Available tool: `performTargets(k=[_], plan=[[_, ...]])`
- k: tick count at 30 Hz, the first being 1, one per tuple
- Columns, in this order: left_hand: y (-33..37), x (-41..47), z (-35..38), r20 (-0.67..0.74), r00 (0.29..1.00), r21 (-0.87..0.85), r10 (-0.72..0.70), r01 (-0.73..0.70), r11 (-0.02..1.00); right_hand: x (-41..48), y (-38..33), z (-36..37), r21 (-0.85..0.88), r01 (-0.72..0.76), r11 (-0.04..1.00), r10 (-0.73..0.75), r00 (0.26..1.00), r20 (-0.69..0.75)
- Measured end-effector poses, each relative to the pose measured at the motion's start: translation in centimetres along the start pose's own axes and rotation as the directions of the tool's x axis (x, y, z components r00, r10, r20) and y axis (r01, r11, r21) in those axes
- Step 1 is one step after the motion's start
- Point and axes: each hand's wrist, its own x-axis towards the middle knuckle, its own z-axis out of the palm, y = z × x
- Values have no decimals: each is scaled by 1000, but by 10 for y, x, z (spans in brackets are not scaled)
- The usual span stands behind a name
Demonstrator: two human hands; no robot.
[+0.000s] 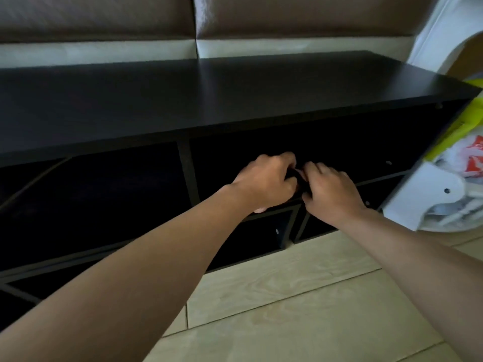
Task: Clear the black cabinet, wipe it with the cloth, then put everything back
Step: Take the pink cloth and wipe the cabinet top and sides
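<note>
Because both arms reach forward to one spot, the work seems centred on the upper right compartment of the low black wooden cabinet point(235, 95). There the left hand point(266, 184) and the right hand point(332, 192) meet at the compartment's mouth. Between them sits a small dark object point(301, 182), and the fingers of each hand are curled in around it, the left from one side and the right from the other. Two hands on so small a thing suggests it is being folded, pulled apart or worked loose rather than merely carried. It is too dark against the cabinet's interior to say what it is, or whether it is the cloth.

The object is just in front of that compartment's opening, above the shelf edge that divides the upper row from the lower, and it touches both hands. The cabinet's top surface shows nothing standing on it, and the compartments in view look dark and bare as far as can be made out. So the clearing step appears done or nearly done.

Behind the cabinet runs a brown padded wall panel point(104, 17). At the cabinet's right end a yellow-green bag with crumpled white and red plastic point(467, 158) leans close. Below the cabinet's front lies a pale wood-grain tiled floor point(287, 296).
</note>
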Motion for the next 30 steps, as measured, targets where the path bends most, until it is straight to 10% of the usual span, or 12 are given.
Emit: performTargets(k=[8,17,30], plan=[[2,3,9,114,993,519,-44,-21,855,25,-5,14,207,39,978,-22,996,-84],[22,0,9,78,997,635,14,-61,770,9,20,10,95,117,989,-115,993,-19],[-30,-127,-80,136,986,168,94,-116,979,-35,-90,-86,189,119,975,-180,922,344]])
